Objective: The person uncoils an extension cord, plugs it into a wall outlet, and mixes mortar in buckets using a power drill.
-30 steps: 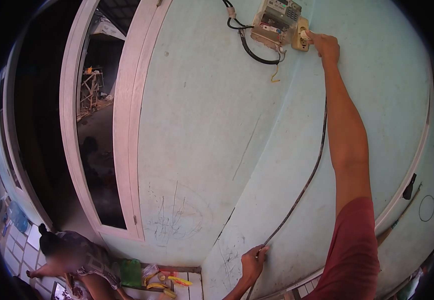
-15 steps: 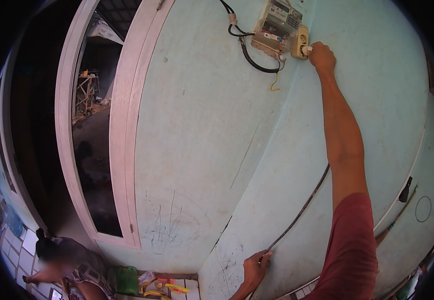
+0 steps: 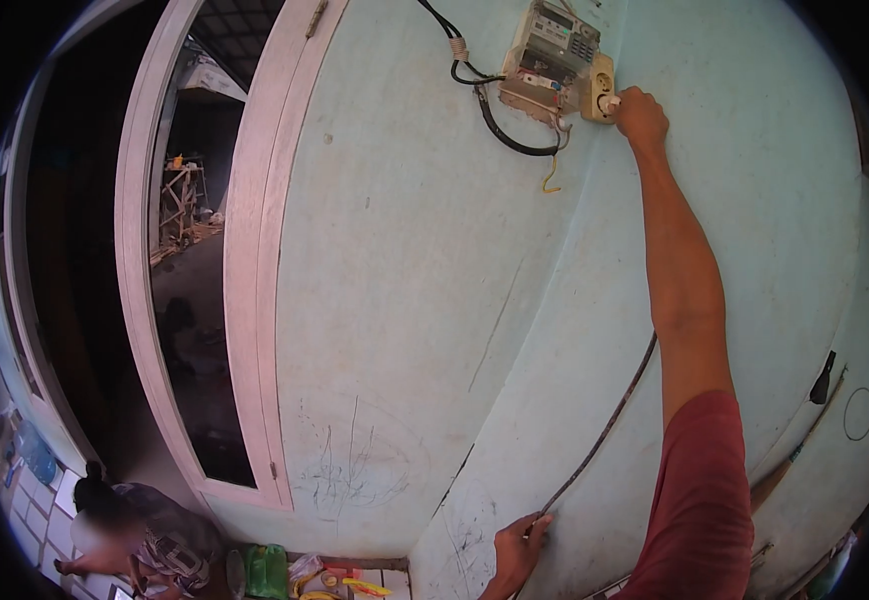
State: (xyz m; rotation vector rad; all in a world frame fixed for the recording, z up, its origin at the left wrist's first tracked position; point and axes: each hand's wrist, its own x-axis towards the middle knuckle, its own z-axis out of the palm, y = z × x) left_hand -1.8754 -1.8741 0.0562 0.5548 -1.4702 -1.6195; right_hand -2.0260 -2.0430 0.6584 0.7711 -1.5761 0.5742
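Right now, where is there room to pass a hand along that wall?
Bare wall lies below the black wires and above the scribbles, right of the pink frame. Crowded: the socket, with the meter beside it and the right hand gripping the plug.

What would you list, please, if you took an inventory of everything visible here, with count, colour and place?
Meter: 1, greyish, top of wall
Socket: 1, cream, beside meter
Plug: 1, white, at socket's lower outlet
Cord: 1, dark, between the hands
Cables: count unclear, black, left of meter
Wire: 1, yellow, below meter
Window frame: 1, pinkish, left
Wall: pale blue-green, centre
Seated person: 1, dark patterned clothes, lower left
Bottle: 1, bluish, far lower left
Container-like object: 1, green, bottom
Hanging object: 1, black, right
Right hand: 1, gripping plug
Left hand: 1, gripping cord
Sleeve: 1, dark red, right arm
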